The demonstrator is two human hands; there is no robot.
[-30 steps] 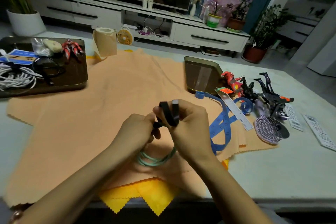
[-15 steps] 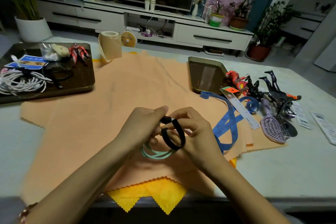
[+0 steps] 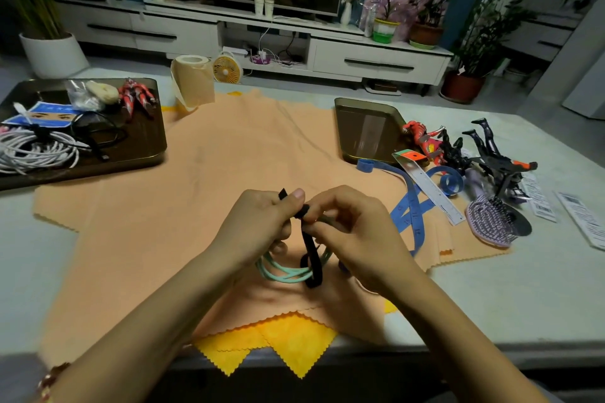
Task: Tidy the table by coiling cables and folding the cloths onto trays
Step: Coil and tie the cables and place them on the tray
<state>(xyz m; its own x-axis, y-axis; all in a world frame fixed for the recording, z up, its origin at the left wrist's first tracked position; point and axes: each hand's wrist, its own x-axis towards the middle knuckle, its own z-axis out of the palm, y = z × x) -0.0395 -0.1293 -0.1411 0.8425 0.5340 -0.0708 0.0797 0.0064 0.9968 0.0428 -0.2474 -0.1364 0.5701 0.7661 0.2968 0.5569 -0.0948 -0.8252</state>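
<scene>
Both hands meet above the middle of a large orange cloth (image 3: 196, 206). My left hand (image 3: 258, 229) and my right hand (image 3: 353, 232) hold a coiled mint-green cable (image 3: 284, 271) and a black strap (image 3: 311, 255) that hangs down across the coil. One strap end sticks up from my left fingers; my right fingers pinch the strap near its top. A yellow cloth (image 3: 288, 347) lies under the orange one at the near edge. A dark tray (image 3: 144, 154) at the left carries a coiled white cable (image 3: 32, 150) and a black cable (image 3: 98, 134). A second dark tray (image 3: 363, 131) sits at the right.
Right of the hands lie a blue measuring tape (image 3: 412, 209), a ruler (image 3: 429, 186), a purple hairbrush (image 3: 491, 222), toy figures (image 3: 474, 154) and paper labels (image 3: 582, 219). A tape roll (image 3: 191, 82) stands at the far edge. The left tray also holds a red toy figure (image 3: 136, 98).
The black strap, earlier a loop held up between both hands, now hangs straight down across the green coil. The hands have come lower toward the cloth.
</scene>
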